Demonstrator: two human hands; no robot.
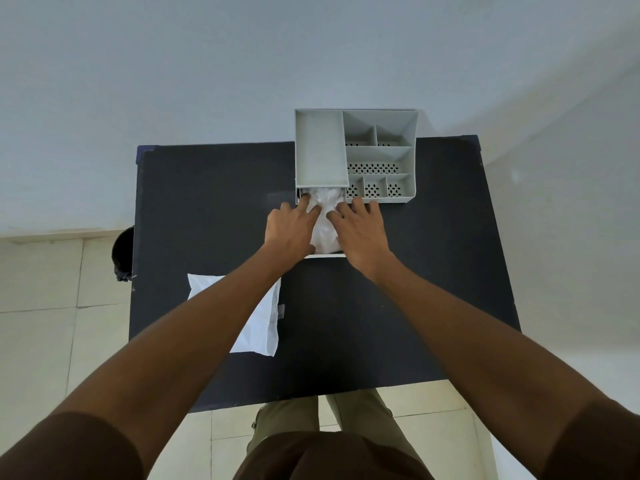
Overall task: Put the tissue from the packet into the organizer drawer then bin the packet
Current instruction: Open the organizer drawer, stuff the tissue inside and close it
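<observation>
In the pulled-out drawer point(325, 254) of the grey desk organizer point(353, 154) lies the tissue point(323, 223), a crumpled white wad, with my left hand point(289, 230) and right hand point(360, 230) spread flat on either side, fingertips pressing it down. I judge it light, soft and springy, easily torn, so it wants tucking with flat fingers from the edges inward, not pinching. The emptied packet point(259, 317), thin white plastic, lies on the black table point(398, 306) under my left forearm; it looks limp and slippery, best taken by a pinched corner. The dark bin point(123, 254) stands just beside the table's left edge. I can read no brand or writing anywhere.
</observation>
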